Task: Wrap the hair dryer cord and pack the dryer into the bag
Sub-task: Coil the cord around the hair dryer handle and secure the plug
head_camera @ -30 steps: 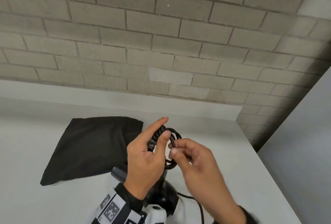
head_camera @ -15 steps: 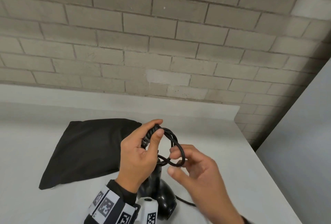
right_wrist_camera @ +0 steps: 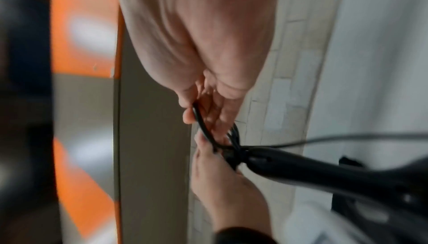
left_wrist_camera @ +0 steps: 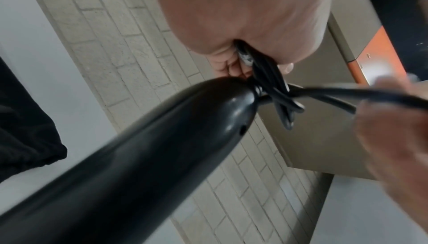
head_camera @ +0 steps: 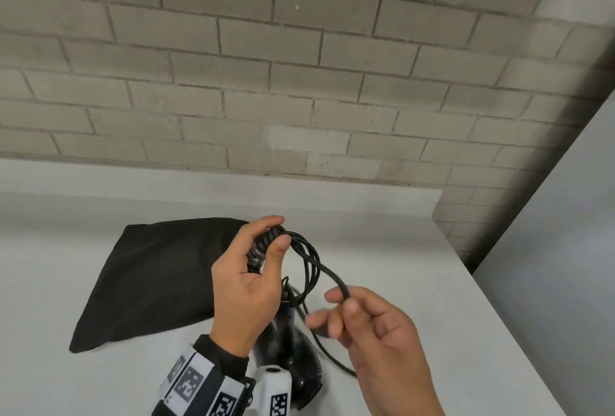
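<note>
My left hand (head_camera: 256,265) grips a bundle of coiled black cord (head_camera: 307,262) above the white table, thumb pressed against the loops. The black hair dryer (head_camera: 293,349) hangs below that hand, its handle (left_wrist_camera: 143,147) filling the left wrist view, where the cord loops (left_wrist_camera: 273,83) leave its tip. My right hand (head_camera: 352,309) pinches a loose strand of the cord between thumb and fingers and holds it out to the right of the coil; the right wrist view shows that pinched cord (right_wrist_camera: 203,125). The black fabric bag (head_camera: 153,279) lies flat on the table to the left.
A grey brick wall (head_camera: 299,82) rises behind the white table (head_camera: 382,249). The table's right edge (head_camera: 499,309) runs diagonally beside a grey floor. More cord (head_camera: 332,355) trails on the table under my right hand.
My right hand has pulled away from the coil, down and to the right, drawing a strand out with it. The loops hang wider. My left hand keeps its grip.
</note>
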### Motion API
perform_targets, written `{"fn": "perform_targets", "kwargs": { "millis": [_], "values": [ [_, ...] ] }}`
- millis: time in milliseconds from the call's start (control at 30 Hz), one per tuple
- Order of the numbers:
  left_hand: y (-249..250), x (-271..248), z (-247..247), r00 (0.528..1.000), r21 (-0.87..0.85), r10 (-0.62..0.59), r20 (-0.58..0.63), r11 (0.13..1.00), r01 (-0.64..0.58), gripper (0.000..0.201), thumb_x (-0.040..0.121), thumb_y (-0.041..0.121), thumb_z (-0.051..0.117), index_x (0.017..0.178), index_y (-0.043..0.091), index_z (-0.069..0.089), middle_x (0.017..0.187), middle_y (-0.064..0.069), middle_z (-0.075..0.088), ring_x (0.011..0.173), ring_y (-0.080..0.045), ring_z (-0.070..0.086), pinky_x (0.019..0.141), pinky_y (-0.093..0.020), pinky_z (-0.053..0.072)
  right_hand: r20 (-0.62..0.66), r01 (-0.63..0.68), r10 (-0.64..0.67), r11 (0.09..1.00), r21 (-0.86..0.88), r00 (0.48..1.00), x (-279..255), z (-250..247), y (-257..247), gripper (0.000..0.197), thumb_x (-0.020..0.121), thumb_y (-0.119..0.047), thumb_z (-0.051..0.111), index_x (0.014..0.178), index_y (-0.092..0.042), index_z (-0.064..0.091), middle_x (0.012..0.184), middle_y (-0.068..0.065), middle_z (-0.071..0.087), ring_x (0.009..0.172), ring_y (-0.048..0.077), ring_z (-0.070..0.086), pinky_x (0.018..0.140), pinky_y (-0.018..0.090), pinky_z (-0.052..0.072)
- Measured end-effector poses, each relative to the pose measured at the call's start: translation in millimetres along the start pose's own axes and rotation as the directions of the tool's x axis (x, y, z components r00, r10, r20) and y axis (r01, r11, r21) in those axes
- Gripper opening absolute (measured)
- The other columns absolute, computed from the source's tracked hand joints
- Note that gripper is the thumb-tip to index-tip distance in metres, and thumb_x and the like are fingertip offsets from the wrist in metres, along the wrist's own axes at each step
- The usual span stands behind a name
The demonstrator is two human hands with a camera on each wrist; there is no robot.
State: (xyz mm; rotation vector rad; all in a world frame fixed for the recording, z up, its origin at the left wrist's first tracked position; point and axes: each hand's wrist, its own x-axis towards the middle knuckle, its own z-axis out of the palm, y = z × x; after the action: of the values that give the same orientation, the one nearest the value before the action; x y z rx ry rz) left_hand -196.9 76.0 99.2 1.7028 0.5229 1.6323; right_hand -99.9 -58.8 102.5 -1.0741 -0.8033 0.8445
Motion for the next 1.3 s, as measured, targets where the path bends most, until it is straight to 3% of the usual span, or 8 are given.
{"fn": "perform_targets", "kwargs": {
  "millis": [133, 367, 600, 700, 800, 967, 1133, 1300],
  "values": [
    [-2.1, 2.7, -1.4, 1.000, 0.019, -0.016, 0.015, 1.000, 0.016, 0.012, 0.094, 0.022, 0.065, 0.106, 0.018, 0.068, 0.101, 0.016, 0.069, 0.092, 0.000, 0.066, 0.082, -0.008, 0.046, 0.115, -0.389, 0.372, 0.871, 0.302, 0.921, -7.2, -15.8, -8.0, 0.062, 0.052, -0.045, 0.091, 0.087, 0.002, 0.072, 0.043, 0.000, 0.034, 0.027, 0.012, 0.037, 0.038, 0.020, 0.037],
    [-6.2, 3.0, -4.8, 0.999, 0.050, -0.040, -0.010, 0.998, 0.041, 0.020, 0.090, 0.032, 0.060, 0.105, 0.022, 0.068, 0.101, 0.017, 0.069, 0.092, 0.000, 0.066, 0.081, -0.007, 0.046, -0.058, -0.331, 0.333, 0.942, 0.051, 0.941, -16.9, -43.2, 25.2, 0.059, 0.047, -0.033, 0.090, 0.085, 0.007, 0.070, 0.044, 0.013, 0.045, 0.034, 0.016, 0.042, 0.040, 0.021, 0.038],
    [3.2, -3.7, 8.1, 0.999, 0.054, -0.028, 0.032, 0.998, 0.026, 0.015, 0.091, 0.027, 0.066, 0.104, 0.021, 0.068, 0.098, 0.014, 0.069, 0.088, -0.001, 0.067, 0.079, -0.007, 0.046, -0.444, -0.128, 0.056, 0.982, -0.135, 0.894, -7.6, -69.4, 22.2, 0.030, 0.071, -0.017, 0.086, 0.089, 0.000, 0.070, 0.056, 0.012, 0.060, 0.053, 0.024, 0.059, 0.054, 0.021, 0.053],
    [7.3, -8.7, 16.5, 0.999, 0.036, -0.026, 0.018, 0.999, 0.026, 0.017, 0.090, 0.030, 0.062, 0.104, 0.023, 0.068, 0.091, 0.013, 0.070, 0.087, -0.004, 0.067, 0.079, -0.009, 0.047, -0.555, -0.103, -0.204, 0.876, -0.471, 0.806, -11.7, -54.0, 20.5, 0.028, 0.084, -0.010, 0.075, 0.106, -0.021, 0.062, 0.100, -0.001, 0.067, 0.091, 0.019, 0.064, 0.076, 0.016, 0.049],
    [8.2, -10.8, 23.8, 1.000, 0.046, -0.008, 0.006, 0.999, 0.008, 0.019, 0.089, 0.029, 0.062, 0.104, 0.019, 0.068, 0.091, 0.010, 0.070, 0.085, -0.004, 0.067, 0.079, -0.011, 0.048, -0.408, 0.183, -0.582, 0.703, -0.687, 0.703, -20.0, -15.1, 11.4, 0.027, 0.076, -0.019, 0.075, 0.096, -0.030, 0.060, 0.089, -0.006, 0.062, 0.079, 0.016, 0.059, 0.073, 0.011, 0.043],
    [12.1, -11.1, 29.5, 1.000, 0.078, 0.008, -0.004, 0.997, -0.007, 0.020, 0.089, 0.029, 0.063, 0.103, 0.017, 0.069, 0.092, 0.013, 0.070, 0.086, 0.001, 0.067, 0.079, -0.008, 0.047, -0.143, 0.059, -0.185, 0.787, -0.614, 0.972, -17.4, 22.7, 21.8, 0.007, 0.085, -0.037, 0.066, 0.086, -0.035, 0.059, 0.084, -0.019, 0.069, 0.074, 0.002, 0.066, 0.066, 0.009, 0.049],
    [10.6, -5.9, 24.6, 1.000, 0.094, -0.001, 0.013, 0.996, 0.000, 0.018, 0.088, 0.031, 0.064, 0.102, 0.021, 0.068, 0.090, 0.017, 0.069, 0.083, 0.002, 0.066, 0.076, -0.007, 0.046, -0.034, -0.112, 0.107, 0.949, -0.296, 0.994, -18.9, 12.3, 18.5, 0.011, 0.093, -0.016, 0.060, 0.090, -0.022, 0.070, 0.068, 0.004, 0.069, 0.044, 0.012, 0.052, 0.047, 0.023, 0.043],
    [10.7, -4.7, 27.4, 1.000, 0.083, 0.002, 0.019, 0.997, -0.003, 0.020, 0.088, 0.031, 0.064, 0.103, 0.018, 0.068, 0.091, 0.017, 0.069, 0.083, 0.001, 0.066, 0.075, -0.007, 0.047, 0.039, -0.071, 0.096, 0.901, -0.428, 0.995, -24.2, -3.7, 14.3, 0.019, 0.084, -0.040, 0.055, 0.097, -0.041, 0.069, 0.084, -0.007, 0.073, 0.078, 0.004, 0.066, 0.076, 0.024, 0.053]
  ]
}}
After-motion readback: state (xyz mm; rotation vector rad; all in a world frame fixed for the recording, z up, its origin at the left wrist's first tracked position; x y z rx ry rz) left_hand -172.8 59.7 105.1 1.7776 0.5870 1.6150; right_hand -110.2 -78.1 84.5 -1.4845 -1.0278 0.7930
